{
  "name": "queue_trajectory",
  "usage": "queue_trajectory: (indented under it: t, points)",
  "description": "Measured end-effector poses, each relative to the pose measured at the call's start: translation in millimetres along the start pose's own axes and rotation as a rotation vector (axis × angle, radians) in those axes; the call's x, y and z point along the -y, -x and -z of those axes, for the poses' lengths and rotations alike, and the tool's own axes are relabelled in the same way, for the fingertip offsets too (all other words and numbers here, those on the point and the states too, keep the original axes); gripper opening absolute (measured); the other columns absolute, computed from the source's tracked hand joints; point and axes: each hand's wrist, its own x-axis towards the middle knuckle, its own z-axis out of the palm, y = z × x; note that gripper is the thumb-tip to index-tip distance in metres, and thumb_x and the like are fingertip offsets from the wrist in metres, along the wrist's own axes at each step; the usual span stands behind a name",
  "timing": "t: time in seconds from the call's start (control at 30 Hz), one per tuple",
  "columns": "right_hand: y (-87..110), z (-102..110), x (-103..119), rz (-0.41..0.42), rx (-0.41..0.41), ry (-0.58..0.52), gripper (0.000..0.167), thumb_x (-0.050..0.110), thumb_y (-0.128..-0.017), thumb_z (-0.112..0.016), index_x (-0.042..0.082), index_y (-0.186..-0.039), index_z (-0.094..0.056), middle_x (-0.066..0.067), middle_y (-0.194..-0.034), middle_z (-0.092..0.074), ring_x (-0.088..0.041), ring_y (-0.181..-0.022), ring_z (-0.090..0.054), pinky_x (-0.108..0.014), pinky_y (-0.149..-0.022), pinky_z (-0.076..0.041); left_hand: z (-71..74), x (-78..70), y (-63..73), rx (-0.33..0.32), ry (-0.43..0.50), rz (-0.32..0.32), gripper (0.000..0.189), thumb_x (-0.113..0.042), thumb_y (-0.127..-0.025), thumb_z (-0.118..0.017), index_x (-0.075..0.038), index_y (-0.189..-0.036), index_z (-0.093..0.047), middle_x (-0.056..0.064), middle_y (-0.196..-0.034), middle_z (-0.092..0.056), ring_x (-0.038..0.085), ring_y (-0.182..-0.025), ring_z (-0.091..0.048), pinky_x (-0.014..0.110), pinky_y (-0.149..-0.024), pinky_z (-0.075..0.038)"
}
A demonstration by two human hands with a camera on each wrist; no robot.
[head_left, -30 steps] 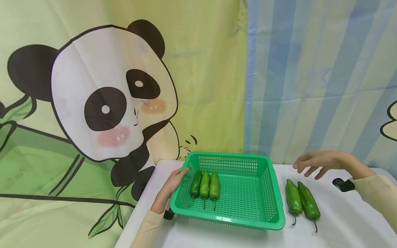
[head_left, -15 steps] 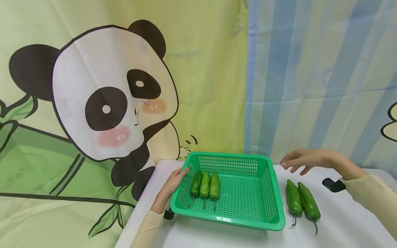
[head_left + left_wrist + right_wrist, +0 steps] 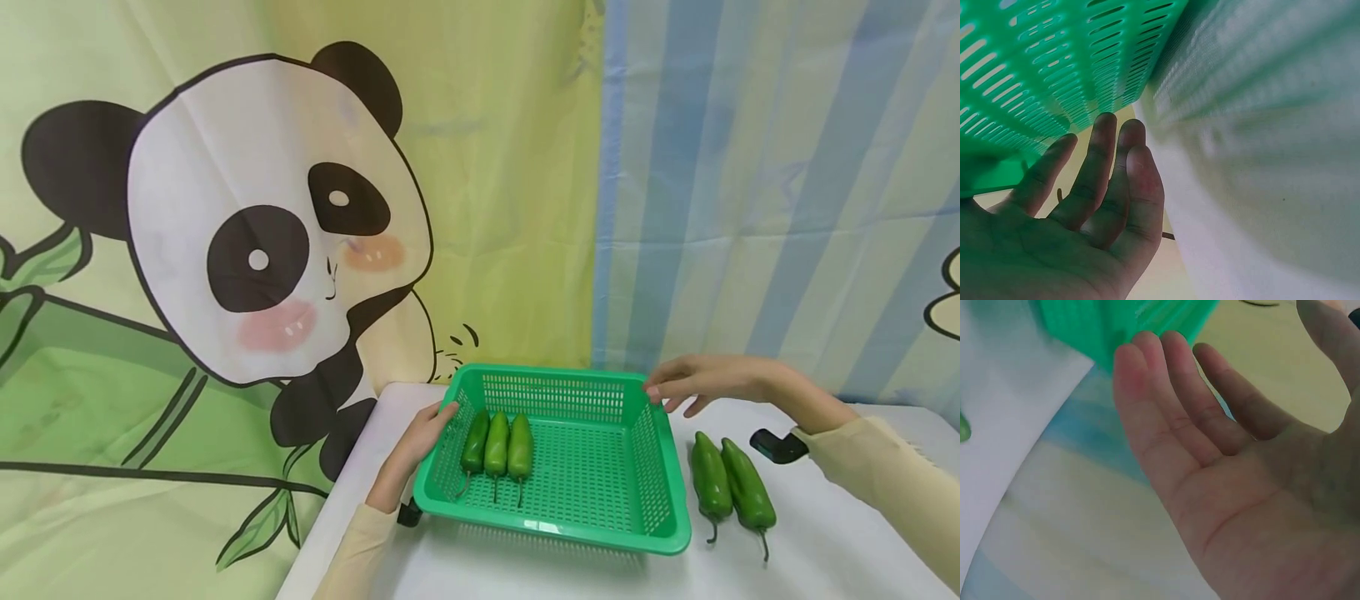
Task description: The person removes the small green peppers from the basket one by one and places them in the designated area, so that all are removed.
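A green plastic basket point(image 3: 555, 525) with slotted walls stands on the white table. Three green peppers point(image 3: 496, 446) lie side by side at its left end, stems toward me. My left hand point(image 3: 416, 437) holds the left rim, thumb over the edge; its fingers point(image 3: 1094, 181) lie along the outside wall in the left wrist view. At the back right corner, my right hand point(image 3: 712, 379) hovers with relaxed fingers, fingertips right at the rim. Its palm shows bare in the right wrist view. Two more green peppers point(image 3: 710, 479) point(image 3: 748, 487) lie on the table beside the basket's right wall.
The white table point(image 3: 810, 533) ends at a hanging cloth backdrop point(image 3: 517, 208) with a printed panda point(image 3: 277, 225) and blue stripes. Black straps with a small device point(image 3: 780, 447) sit at the wrists, below beige sleeves.
My right hand has moved left, from above the two loose peppers to the basket's back right corner. The left hand, the basket and the peppers stay where they were.
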Motion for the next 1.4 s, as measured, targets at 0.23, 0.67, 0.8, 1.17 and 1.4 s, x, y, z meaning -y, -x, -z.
queue_trajectory:
  t: [0.23,0.67,0.8,1.17,1.4]
  points:
    - [-20.1,-17,22,0.015,-0.023,-0.041,0.061,0.037,-0.104,-0.056,-0.002,-0.149,-0.041,-0.017,-0.139,-0.057,-0.035,-0.124,-0.059,-0.044,-0.097,-0.055,-0.6,-2.1,-1.8,0.005,0.007,0.001,0.052,-0.045,-0.107,-0.044,-0.008,-0.142,-0.056,0.017,-0.107,-0.071,0.021,-0.084,-0.072,0.033,-0.071,-0.059]
    - [-79.5,-56,55,-0.029,-0.045,0.013,0.057,0.036,-0.105,-0.053,-0.002,-0.147,-0.046,-0.02,-0.127,-0.064,-0.034,-0.113,-0.066,-0.047,-0.087,-0.059,2.5,-5.5,-3.2,-0.007,-0.03,-0.002,0.054,-0.047,-0.107,-0.044,-0.009,-0.143,-0.055,0.015,-0.11,-0.07,0.019,-0.087,-0.069,0.031,-0.076,-0.057]
    - [-96.6,-68,58,-0.039,-0.043,0.022,0.058,0.035,-0.105,-0.054,-0.004,-0.147,-0.044,-0.023,-0.126,-0.065,-0.036,-0.109,-0.068,-0.047,-0.083,-0.06,1.4,-6.2,-3.5,-0.004,-0.032,-0.003,0.054,-0.047,-0.107,-0.044,-0.008,-0.142,-0.056,0.015,-0.109,-0.07,0.019,-0.087,-0.069,0.031,-0.076,-0.056]
    - [-130.9,-96,59,-0.086,-0.086,-0.002,0.05,0.036,-0.102,-0.059,0.001,-0.137,-0.057,-0.021,-0.12,-0.068,-0.038,-0.105,-0.069,-0.05,-0.083,-0.06,-1.2,-7.2,-3.0,-0.004,-0.01,-0.012,0.055,-0.047,-0.107,-0.044,-0.008,-0.143,-0.055,0.017,-0.11,-0.07,0.021,-0.087,-0.071,0.033,-0.074,-0.058]
    - [-148.1,-111,62,-0.127,-0.107,0.023,0.046,0.037,-0.101,-0.06,0.002,-0.131,-0.061,-0.018,-0.114,-0.071,-0.035,-0.101,-0.071,-0.048,-0.079,-0.061,-1.9,-4.0,-1.0,-0.013,0.0,0.011,0.052,-0.045,-0.107,-0.044,-0.008,-0.141,-0.057,0.016,-0.105,-0.07,0.02,-0.082,-0.071,0.033,-0.071,-0.059]
